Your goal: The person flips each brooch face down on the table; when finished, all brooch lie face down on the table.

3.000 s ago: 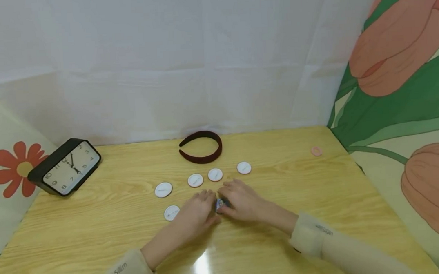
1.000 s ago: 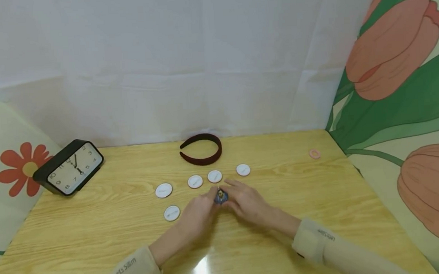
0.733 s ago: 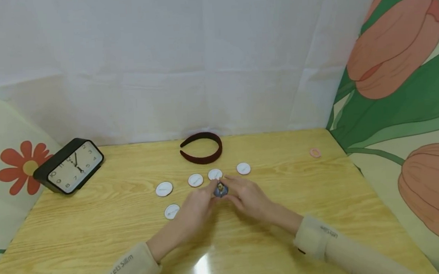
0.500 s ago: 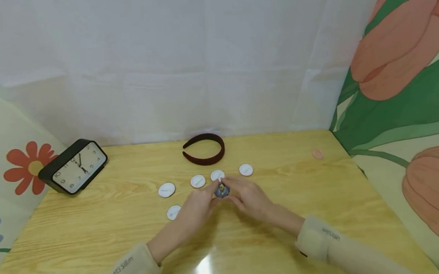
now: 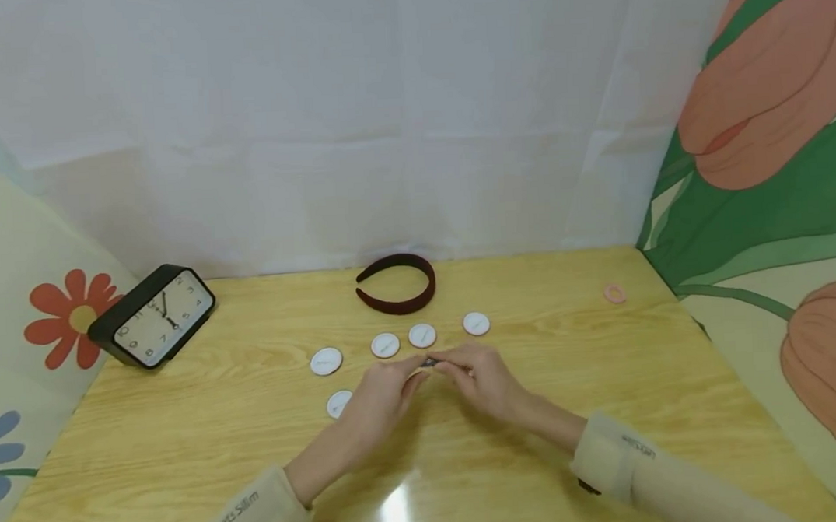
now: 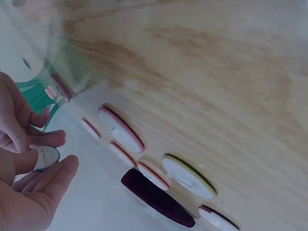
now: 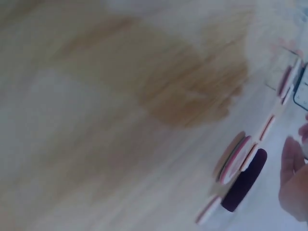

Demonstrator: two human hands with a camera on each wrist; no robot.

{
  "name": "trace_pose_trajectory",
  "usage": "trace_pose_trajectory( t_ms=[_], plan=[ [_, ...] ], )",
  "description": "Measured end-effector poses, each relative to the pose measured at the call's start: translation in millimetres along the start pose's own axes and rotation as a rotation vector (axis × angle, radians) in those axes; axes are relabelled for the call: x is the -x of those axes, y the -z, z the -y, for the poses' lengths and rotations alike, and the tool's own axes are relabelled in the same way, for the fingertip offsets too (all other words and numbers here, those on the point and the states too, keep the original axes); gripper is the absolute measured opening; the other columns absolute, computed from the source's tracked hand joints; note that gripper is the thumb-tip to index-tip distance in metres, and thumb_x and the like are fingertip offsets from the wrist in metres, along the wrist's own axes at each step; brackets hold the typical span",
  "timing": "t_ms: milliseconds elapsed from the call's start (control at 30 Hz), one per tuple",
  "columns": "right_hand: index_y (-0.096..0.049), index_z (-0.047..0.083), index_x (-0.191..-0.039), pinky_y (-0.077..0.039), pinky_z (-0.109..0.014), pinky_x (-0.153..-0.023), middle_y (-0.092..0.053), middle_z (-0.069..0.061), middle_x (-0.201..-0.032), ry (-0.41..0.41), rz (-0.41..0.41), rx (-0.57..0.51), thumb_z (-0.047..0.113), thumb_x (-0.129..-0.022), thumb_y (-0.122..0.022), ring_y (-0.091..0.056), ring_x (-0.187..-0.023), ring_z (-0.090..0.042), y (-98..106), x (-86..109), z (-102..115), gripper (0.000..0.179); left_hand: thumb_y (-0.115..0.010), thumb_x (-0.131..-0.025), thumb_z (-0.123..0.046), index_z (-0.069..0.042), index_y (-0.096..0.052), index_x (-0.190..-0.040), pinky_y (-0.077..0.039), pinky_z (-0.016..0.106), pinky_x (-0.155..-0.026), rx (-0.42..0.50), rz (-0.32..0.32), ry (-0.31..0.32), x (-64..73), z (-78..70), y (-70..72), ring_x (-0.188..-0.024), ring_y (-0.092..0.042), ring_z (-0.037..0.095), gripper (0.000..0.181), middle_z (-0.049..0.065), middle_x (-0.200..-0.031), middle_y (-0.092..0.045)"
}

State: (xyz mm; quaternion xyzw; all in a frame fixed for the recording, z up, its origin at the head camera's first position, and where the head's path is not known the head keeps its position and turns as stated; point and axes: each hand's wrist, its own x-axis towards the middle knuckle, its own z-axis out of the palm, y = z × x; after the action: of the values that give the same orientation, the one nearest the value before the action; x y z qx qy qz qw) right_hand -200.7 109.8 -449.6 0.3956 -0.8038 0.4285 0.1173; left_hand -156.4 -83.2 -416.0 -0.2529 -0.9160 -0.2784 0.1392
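A small round pin-back button badge (image 5: 430, 362) is held between both hands over the table, tilted so that only a thin dark strip shows in the head view. My left hand (image 5: 378, 399) pinches it from the left, thumb and fingers at its edge. From the other side my right hand (image 5: 486, 381) pinches it too. In the left wrist view the badge's pale back (image 6: 47, 158) with its pin shows between the fingers. Just beyond the hands lie several more badges (image 5: 385, 345), white backs up; one badge (image 5: 339, 403) is partly covered by the left hand.
A dark maroon headband (image 5: 419, 292) lies behind the badges. At the back left stands a black clock (image 5: 157, 315). A pink ring (image 5: 614, 294) lies at the far right of the wooden table (image 5: 568, 340). White cloth (image 5: 303, 188) hangs along the back edge.
Three seconds ago the badge was mostly hidden between the hands. Its portrait face then turned into view, and now it has tipped nearly edge-on. The badges on the table have not moved.
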Motion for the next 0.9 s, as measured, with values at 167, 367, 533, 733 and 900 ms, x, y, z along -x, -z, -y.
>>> trace_pose_trajectory(
  t_ms=[167,367,533,733,900],
  plan=[
    [-0.074,0.001,-0.102,-0.054,-0.024,-0.051,-0.074,-0.009,-0.082,-0.342,0.028,-0.231,0.011,-0.099,-0.057,-0.067,-0.061,-0.023,1,-3.1,2,0.020,-0.074,-0.084,0.000,0.003,-0.065,-0.113,-0.053,0.022,-0.052,-0.001,0.001,-0.026,3.0,3.9,-6.9,-0.063,-0.066,0.015,0.031,0.014,-0.083,-0.072],
    [-0.073,-0.001,-0.098,-0.041,-0.020,-0.039,-0.070,-0.010,-0.069,-0.546,0.044,-0.371,0.016,-0.100,-0.056,-0.054,-0.045,-0.028,1,-7.7,7,0.024,-0.078,-0.080,-0.001,0.002,-0.058,-0.123,-0.052,0.022,-0.048,-0.025,-0.159,-0.157,6.5,9.0,-15.9,-0.054,-0.063,0.017,0.048,0.010,-0.072,-0.070],
    [-0.070,-0.005,-0.093,-0.043,-0.021,-0.040,-0.065,-0.012,-0.064,-0.583,0.063,-0.433,0.017,-0.102,-0.053,-0.053,-0.046,-0.022,-1,-5.9,6,0.029,-0.080,-0.080,-0.006,0.003,-0.058,-0.126,-0.041,0.016,-0.043,-0.052,-0.167,-0.185,8.6,8.1,-19.3,-0.045,-0.041,0.004,0.051,0.004,-0.059,-0.059],
    [-0.071,-0.005,-0.096,-0.038,-0.018,-0.039,-0.060,-0.025,-0.062,-0.564,0.085,-0.436,0.017,-0.102,-0.052,-0.046,-0.043,-0.013,-2,-2.7,2,0.030,-0.080,-0.081,-0.009,0.007,-0.059,-0.126,-0.049,0.015,-0.052,0.010,-0.110,-0.108,9.9,4.8,-17.7,-0.053,-0.049,0.003,0.052,0.015,-0.088,-0.072],
    [-0.062,-0.003,-0.115,-0.044,-0.020,-0.042,-0.064,-0.020,-0.069,-0.425,0.122,-0.383,0.013,-0.100,-0.056,-0.052,-0.047,-0.013,-1,-0.1,1,0.023,-0.077,-0.084,-0.008,0.007,-0.057,-0.128,-0.043,0.015,-0.047,-0.004,-0.075,-0.076,7.4,5.4,-15.5,-0.049,-0.041,0.002,0.051,0.008,-0.069,-0.065]
  ],
)
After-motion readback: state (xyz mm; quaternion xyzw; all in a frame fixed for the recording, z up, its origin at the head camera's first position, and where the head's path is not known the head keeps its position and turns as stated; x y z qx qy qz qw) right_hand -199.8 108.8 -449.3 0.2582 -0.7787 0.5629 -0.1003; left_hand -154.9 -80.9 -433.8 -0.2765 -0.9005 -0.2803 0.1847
